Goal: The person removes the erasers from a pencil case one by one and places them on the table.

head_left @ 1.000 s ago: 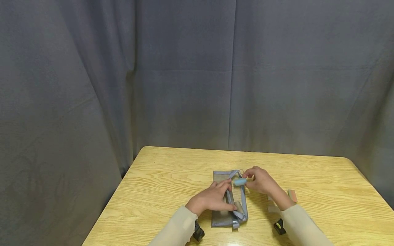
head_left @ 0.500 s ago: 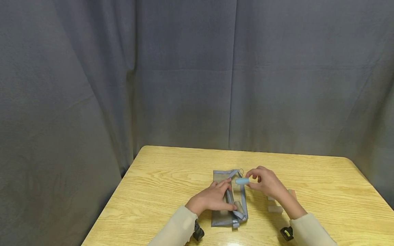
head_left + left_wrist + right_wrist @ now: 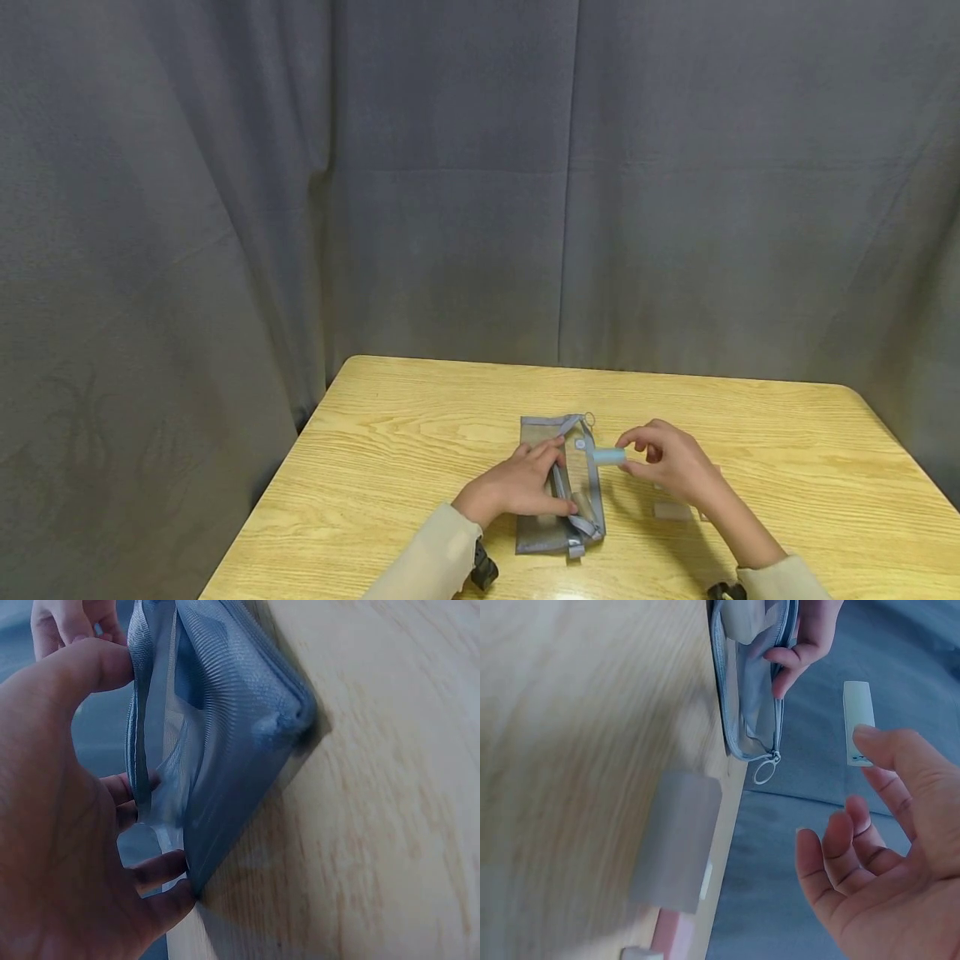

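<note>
A grey-blue mesh zip pouch (image 3: 532,533) lies on the table with its zipped mouth spread apart. My left hand (image 3: 517,483) holds the pouch by the edge of its mouth, thumb and fingers at that edge in the left wrist view. Inside the pouch a pale block (image 3: 744,619) shows near one end. To the right of the mouth, my right hand (image 3: 667,458) pinches a small light-blue eraser (image 3: 607,456) between thumb and index finger. In the right wrist view the eraser has a small dark mark by the thumb, and the other fingers are loosely bent.
A grey block (image 3: 677,840) and a pink block (image 3: 673,934) lie on the wooden table (image 3: 420,417), partly under the right forearm in the head view. A metal ring (image 3: 765,771) hangs from the pouch's zip. A grey curtain (image 3: 450,208) stands behind the table.
My right hand has drawn back to the right and slightly nearer with the eraser, from over the pouch's mouth to its right edge. The left hand and pouch have stayed put.
</note>
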`<state>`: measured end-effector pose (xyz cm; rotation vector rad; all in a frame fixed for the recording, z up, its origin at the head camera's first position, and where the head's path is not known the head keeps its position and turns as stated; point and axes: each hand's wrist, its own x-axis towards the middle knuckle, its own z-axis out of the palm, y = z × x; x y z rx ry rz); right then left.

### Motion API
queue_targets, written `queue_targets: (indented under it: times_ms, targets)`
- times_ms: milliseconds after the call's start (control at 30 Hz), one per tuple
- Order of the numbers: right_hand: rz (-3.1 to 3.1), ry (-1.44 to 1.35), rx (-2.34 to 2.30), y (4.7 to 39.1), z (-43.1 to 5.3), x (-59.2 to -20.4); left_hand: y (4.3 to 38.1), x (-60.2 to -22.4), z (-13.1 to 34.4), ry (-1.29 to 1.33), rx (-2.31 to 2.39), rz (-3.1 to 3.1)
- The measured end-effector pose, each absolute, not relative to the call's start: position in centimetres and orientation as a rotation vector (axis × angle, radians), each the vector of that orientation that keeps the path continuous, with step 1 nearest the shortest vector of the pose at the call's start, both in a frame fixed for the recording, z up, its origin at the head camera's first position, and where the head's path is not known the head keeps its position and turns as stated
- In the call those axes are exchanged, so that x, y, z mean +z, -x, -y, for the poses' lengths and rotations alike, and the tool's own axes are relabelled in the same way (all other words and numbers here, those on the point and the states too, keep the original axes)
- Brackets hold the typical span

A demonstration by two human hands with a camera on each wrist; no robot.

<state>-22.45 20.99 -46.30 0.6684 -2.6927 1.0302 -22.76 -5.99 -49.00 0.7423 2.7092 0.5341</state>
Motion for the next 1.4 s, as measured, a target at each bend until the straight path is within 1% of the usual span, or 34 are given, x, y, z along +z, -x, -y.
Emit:
queue_targets:
  times_ms: [333, 833, 1200, 1400]
  targets:
    - [2.725, -0.621, 1.165, 20.6, -22.6, -46.5, 22.8, -49.1, 6.1, -0.768, 0.532, -2.699]
    - [2.759, -0.642, 1.337, 18.6, -24.4, -46.7, 22.7, -49.0, 6.0, -0.763, 0.535, -2.702]
    - [2.63, -0.741, 1.245, 17.2, -25.8, -48.4, 22.6, -48.8, 6.1, -0.759, 0.548, -2.698]
    - [2.719, -0.742, 1.255, 16.8, -26.7, -48.7, 22.6, -48.9, 6.1, -0.748, 0.549, -2.695]
